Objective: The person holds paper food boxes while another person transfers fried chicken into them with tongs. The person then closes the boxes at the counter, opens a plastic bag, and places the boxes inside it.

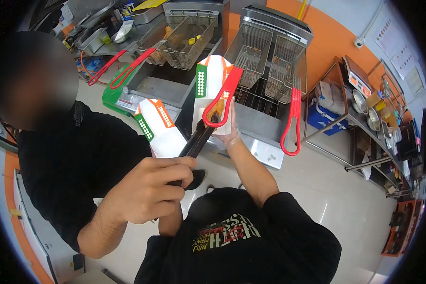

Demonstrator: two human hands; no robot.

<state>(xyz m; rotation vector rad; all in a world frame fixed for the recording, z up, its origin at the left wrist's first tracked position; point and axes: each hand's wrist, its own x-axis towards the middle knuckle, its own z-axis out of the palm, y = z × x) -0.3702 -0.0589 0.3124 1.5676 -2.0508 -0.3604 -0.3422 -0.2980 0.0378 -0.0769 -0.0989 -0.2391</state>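
My gloved right hand (231, 131) grips a white carton (215, 71) at 12 o'clock; a co-worker's hand (149, 191) holds black tongs (195, 143) at the food (218, 111). The 2nd carton (163, 137) is at 11 o'clock. My left hand's hidden; I can't tell its hold.

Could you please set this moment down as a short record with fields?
Right hand: in a clear plastic glove, holding a box
Box: white, green and orange, with fried food in it
Left hand: hidden from view
Co-worker's hand: bare, gripping black tongs, tips at the fried food
Second box: similar colours, beside the first; holder cannot be told
Right fryer's baskets: two, with red handles
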